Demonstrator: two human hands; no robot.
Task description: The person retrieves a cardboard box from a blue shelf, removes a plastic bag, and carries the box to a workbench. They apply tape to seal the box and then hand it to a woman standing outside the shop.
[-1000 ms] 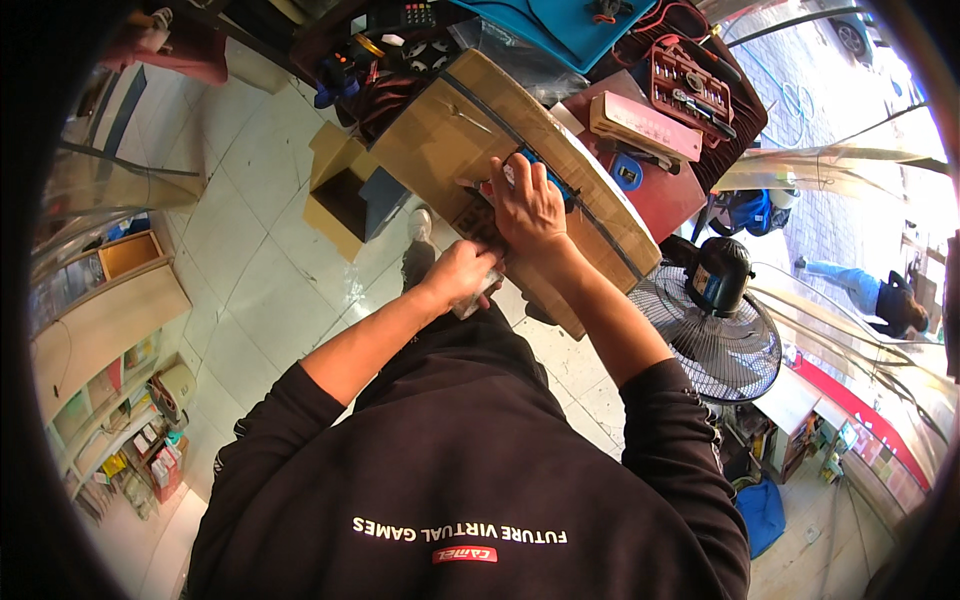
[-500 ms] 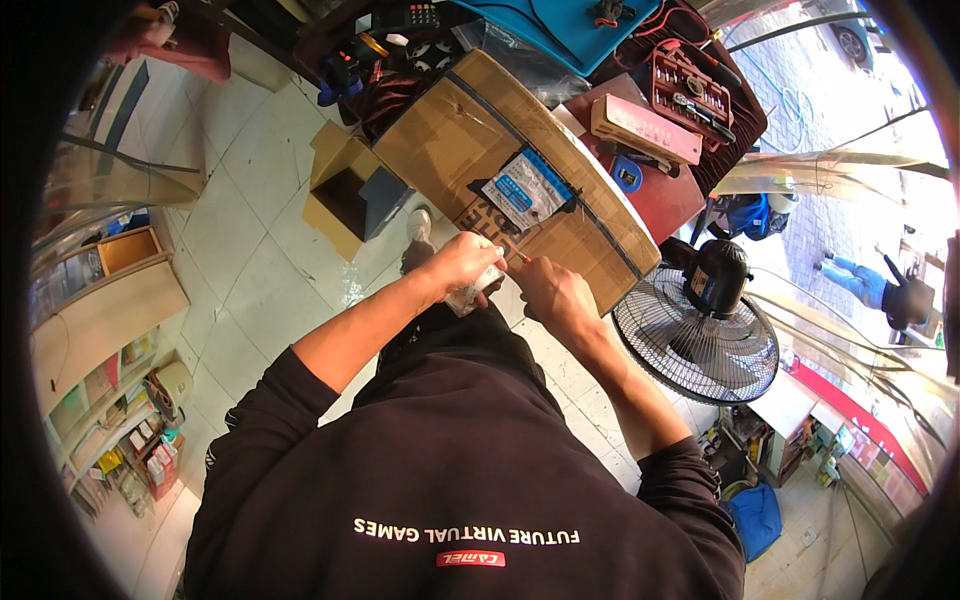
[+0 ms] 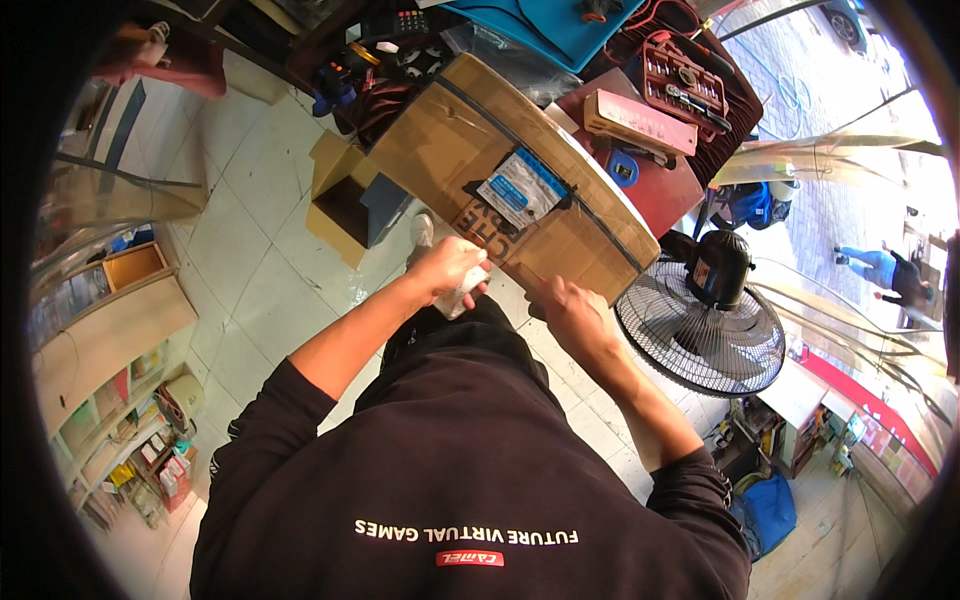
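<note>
My left hand [image 3: 445,268] is closed around a small whitish object [image 3: 462,296], perhaps wrapped in clear plastic; its kind does not show. Apart from it, my right hand [image 3: 572,308] is curled into a grip near the lower edge of a large cardboard box [image 3: 430,130]. Whatever its fingers hold is hidden. The box lies in front of me, with dark straps across it and a silver-and-blue plastic packet [image 3: 522,190] on top. Beyond the left hand, a smaller open carton [image 3: 340,205] sits on the floor with its flaps spread.
A black fan [image 3: 705,330] stands close to my right forearm. Behind the big box are a red socket tool case [image 3: 688,85], a pink-lidded long box [image 3: 640,122], a blue tape measure [image 3: 622,168] and a blue tray [image 3: 545,30]. A person [image 3: 890,275] is outside at the right.
My hands have drawn apart: the left moved slightly left and the right a little right and down. A small red piece seen at my right fingertips before no longer shows.
</note>
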